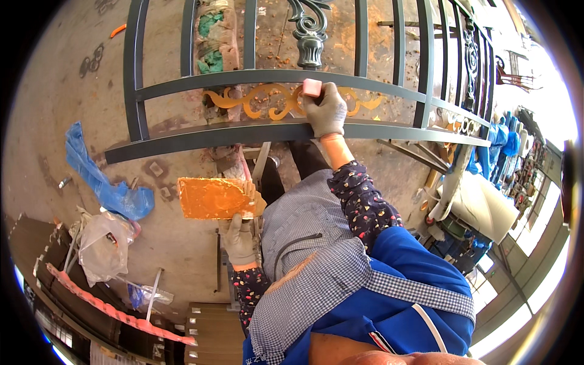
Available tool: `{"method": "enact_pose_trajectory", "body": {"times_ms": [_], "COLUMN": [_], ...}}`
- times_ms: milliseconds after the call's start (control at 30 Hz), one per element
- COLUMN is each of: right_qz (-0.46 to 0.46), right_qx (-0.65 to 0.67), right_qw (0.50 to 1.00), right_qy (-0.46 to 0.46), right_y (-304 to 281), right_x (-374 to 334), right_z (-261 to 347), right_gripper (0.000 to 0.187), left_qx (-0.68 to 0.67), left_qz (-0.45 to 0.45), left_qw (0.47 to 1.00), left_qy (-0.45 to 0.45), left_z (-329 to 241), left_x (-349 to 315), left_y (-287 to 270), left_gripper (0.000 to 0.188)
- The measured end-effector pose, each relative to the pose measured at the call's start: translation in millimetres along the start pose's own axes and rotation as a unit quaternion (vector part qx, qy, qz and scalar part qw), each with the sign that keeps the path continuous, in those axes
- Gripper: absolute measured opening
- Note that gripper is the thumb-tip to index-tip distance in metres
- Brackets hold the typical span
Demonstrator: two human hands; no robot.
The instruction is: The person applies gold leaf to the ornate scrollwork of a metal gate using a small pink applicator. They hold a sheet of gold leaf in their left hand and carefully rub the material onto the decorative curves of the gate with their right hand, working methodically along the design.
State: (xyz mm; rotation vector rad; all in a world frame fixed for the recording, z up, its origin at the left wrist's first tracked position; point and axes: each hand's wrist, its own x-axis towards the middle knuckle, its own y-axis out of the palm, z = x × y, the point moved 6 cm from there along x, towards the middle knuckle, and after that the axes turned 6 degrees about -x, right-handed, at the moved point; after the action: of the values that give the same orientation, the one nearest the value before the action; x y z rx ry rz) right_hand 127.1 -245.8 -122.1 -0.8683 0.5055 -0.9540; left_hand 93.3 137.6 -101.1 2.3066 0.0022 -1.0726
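My right hand (327, 111), in a grey glove, pinches a small pink sponge block (312, 87) at the lower rails of a dark grey metal railing (219, 79). Behind the hand, a gold-coloured scroll ornament (243, 102) fills the gap between the two lower rails; its middle is partly covered by my fingers. My gloved left hand (241, 238) grips the near edge of a flat rectangular board (210, 198) coated in orange-gold paint. That board hangs below the railing, left of my apron, apart from the metal. The fingers under it are partly hidden.
Cast scrollwork (309, 36) stands between upright bars. Blue plastic sheeting (115, 182) and a clear plastic bag (106, 249) lie on the floor at left. A pink-wrapped bar (115, 304) is at lower left. A large pale roll (480, 207) stands at right, near blue-covered items.
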Motion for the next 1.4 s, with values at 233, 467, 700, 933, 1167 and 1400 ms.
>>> {"method": "enact_pose_trajectory", "body": {"times_ms": [233,467,700,933,1167,1400], "right_qz": [0.026,-0.008,0.012,0.033,0.074,0.286], "right_qx": [-0.018,-0.037,-0.036,-0.082,0.098,0.146], "right_qw": [0.999,0.999,0.999,0.996,0.988,0.898], "right_qy": [-0.011,0.027,-0.021,0.011,-0.088,-0.302], "right_y": [0.1,-20.0,-4.1,-32.4,-91.4,-114.4], "right_x": [0.6,3.8,-0.6,1.6,-21.9,-111.7], "right_z": [6.0,-21.1,2.4,-36.9,29.4,130.3], "right_gripper": [0.025,0.026,0.026,0.027,0.028,0.034], "left_qx": [0.014,0.009,0.013,-0.010,0.254,0.033], "left_qz": [-0.003,-0.016,-0.008,0.031,0.057,0.103], "left_qw": [1.000,0.999,1.000,0.999,0.966,0.994], "left_qy": [-0.008,-0.037,-0.017,-0.039,-0.008,0.012], "left_z": [4.7,4.1,7.4,4.3,10.1,-5.6], "left_x": [0.3,-3.7,-6.1,-13.9,-12.4,-19.0], "left_y": [1.9,11.1,23.2,16.4,3.6,70.3], "left_gripper": [0.049,0.049,0.047,0.054,0.039,0.040]}}
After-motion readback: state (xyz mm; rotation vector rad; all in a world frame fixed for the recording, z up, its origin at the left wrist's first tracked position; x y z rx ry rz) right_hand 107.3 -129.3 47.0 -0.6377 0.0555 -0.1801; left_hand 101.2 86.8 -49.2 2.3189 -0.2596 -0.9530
